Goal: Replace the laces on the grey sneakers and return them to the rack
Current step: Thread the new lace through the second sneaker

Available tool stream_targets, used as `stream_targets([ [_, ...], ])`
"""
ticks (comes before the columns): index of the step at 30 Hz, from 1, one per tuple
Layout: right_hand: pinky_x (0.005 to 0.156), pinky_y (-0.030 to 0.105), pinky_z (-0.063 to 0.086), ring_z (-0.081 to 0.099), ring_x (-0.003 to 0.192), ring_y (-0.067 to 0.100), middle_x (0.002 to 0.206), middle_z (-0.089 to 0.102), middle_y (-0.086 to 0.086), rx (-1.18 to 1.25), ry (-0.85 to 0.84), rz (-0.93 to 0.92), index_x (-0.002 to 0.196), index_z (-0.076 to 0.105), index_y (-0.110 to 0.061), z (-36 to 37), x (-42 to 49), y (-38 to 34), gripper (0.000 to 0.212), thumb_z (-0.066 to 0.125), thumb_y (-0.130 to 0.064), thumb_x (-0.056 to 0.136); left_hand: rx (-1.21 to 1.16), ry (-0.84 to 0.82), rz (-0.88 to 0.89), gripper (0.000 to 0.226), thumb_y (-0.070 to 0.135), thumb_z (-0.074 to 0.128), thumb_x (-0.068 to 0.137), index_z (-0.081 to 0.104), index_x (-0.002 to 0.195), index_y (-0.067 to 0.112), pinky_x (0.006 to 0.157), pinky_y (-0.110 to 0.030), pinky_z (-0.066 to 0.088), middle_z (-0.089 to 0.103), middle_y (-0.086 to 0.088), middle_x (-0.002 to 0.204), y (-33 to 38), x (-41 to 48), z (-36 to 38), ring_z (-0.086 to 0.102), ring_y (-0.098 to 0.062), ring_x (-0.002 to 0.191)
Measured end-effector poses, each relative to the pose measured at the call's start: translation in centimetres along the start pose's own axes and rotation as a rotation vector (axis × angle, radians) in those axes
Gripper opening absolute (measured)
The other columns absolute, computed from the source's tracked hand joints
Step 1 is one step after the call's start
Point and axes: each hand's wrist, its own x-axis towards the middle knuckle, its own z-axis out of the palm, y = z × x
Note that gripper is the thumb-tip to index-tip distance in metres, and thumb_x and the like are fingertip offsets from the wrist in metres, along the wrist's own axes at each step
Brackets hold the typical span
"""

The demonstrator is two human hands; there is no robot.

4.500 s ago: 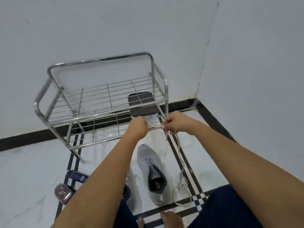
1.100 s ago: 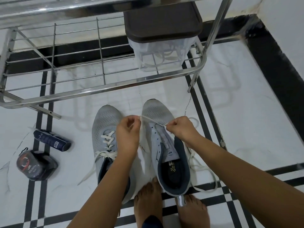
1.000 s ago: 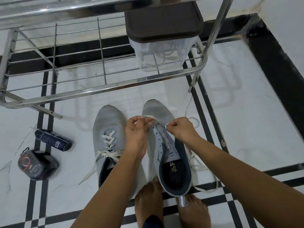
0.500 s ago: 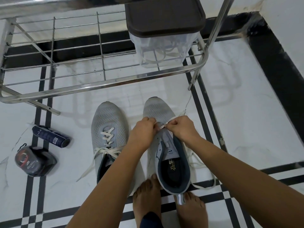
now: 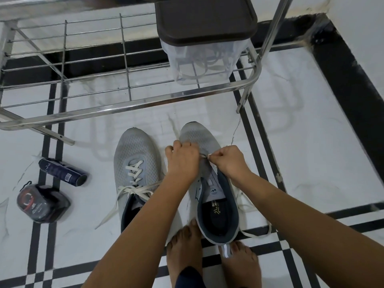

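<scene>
Here the left hand (image 5: 182, 161) and right hand (image 5: 228, 161) pinch the white lace (image 5: 204, 156), hiding front eyelets of the sneaker (image 5: 198, 136).

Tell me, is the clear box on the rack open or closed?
Closed: the brown lid sits flat over the clear box on the rack.

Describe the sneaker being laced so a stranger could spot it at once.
Find the steel rack; two grey sneakers stand on the floor just before it, toes toward it. Take the right sneaker, where the left hand and right hand pinch a white lace near the toe. Unlike the left sneaker, no lace crosses its tongue.
</scene>
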Motion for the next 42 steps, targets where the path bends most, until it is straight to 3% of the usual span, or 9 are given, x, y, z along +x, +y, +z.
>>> stream_targets([
  [7,0.049,0.021,0.035,0.042,0.050,0.012,0.062,0.052,0.009,0.103,0.030,0.074,0.086,0.063,0.017,-0.6,0.2,0.6,0.025,0.065,-0.007,0.082,-0.338,0.135,-0.381,0.022,0.026,0.047,0.096,0.058,0.110,0.014,0.095,-0.046,0.030,0.047,-0.009,0.128,-4.4,-1.5,-1.0,0.036,-0.032,0.120],
  [10,0.049,0.021,0.035,0.045,0.050,0.010,0.055,0.051,0.002,0.065,0.030,0.058,0.081,0.068,0.010,-0.5,0.1,0.3,0.017,0.064,-0.007,0.083,-0.238,0.093,-0.157,0.033,0.036,0.049,0.093,0.050,0.124,0.022,0.101,-0.046,0.025,0.036,-0.001,0.140,-2.8,-1.7,-0.8,0.029,-0.027,0.129],
  [13,0.051,0.020,0.035,0.046,0.053,0.008,0.056,0.052,-0.002,0.052,0.028,0.028,0.074,0.068,-0.005,-0.5,-0.1,0.2,0.010,0.065,-0.008,0.083,-0.144,0.024,-0.002,0.031,0.036,0.048,0.093,0.050,0.118,0.018,0.098,-0.043,0.026,0.047,0.000,0.128,-0.6,-0.7,-0.5,0.035,-0.025,0.121],
  [17,0.050,0.020,0.035,0.044,0.051,0.007,0.056,0.051,-0.003,0.089,0.011,0.048,0.076,0.069,-0.003,-0.6,-0.2,0.3,0.010,0.066,-0.009,0.083,-0.040,-0.004,-0.044,0.023,0.010,0.043,0.094,0.050,0.115,0.011,0.095,-0.041,0.031,0.053,-0.007,0.121,-0.8,-0.1,-0.6,0.041,-0.028,0.117],
  [23,0.045,0.014,0.038,0.045,0.050,0.009,0.058,0.052,0.003,0.111,0.034,0.067,0.085,0.069,0.011,-0.7,-0.1,0.5,0.020,0.066,-0.008,0.082,-0.221,0.091,-0.362,0.024,0.014,0.042,0.096,0.052,0.114,0.000,0.095,-0.046,0.032,0.051,-0.018,0.122,-5.8,-1.3,-1.2,0.041,-0.035,0.116],
  [28,0.051,0.020,0.038,0.049,0.056,0.009,0.059,0.055,0.000,0.052,0.044,0.041,0.083,0.071,0.007,-0.4,-0.2,0.2,0.016,0.066,-0.009,0.082,-0.425,0.048,-0.122,0.040,0.037,0.058,0.088,0.050,0.122,0.017,0.099,-0.043,0.028,0.045,-0.004,0.128,-2.4,-1.2,-1.0,0.039,-0.025,0.123],
  [33,0.058,0.022,0.042,0.054,0.062,0.014,0.069,0.063,0.008,0.042,0.051,0.026,0.083,0.071,0.005,-0.3,-0.3,0.1,0.016,0.066,-0.009,0.082,-0.318,-0.019,-0.056,0.025,0.032,0.048,0.094,0.057,0.111,0.016,0.091,-0.039,0.029,0.047,-0.004,0.123,-1.2,-0.8,-0.6,0.036,-0.026,0.119],
  [39,0.052,0.019,0.039,0.048,0.055,0.011,0.060,0.056,0.003,0.134,0.045,0.061,0.084,0.069,0.008,-0.6,-0.3,0.4,0.019,0.068,-0.010,0.082,-0.597,0.141,-0.352,0.026,0.022,0.045,0.097,0.059,0.105,0.002,0.092,-0.045,0.036,0.052,-0.018,0.117,-4.3,-0.8,-0.3,0.045,-0.035,0.113],
  [42,0.051,0.018,0.037,0.049,0.055,0.007,0.058,0.055,-0.003,0.106,0.045,0.052,0.081,0.071,0.000,-0.5,-0.4,0.3,0.012,0.068,-0.011,0.082,-0.583,0.110,-0.275,0.025,0.029,0.052,0.094,0.058,0.108,0.009,0.098,-0.043,0.032,0.050,-0.010,0.122,-3.7,-0.9,-0.3,0.043,-0.028,0.119],
])
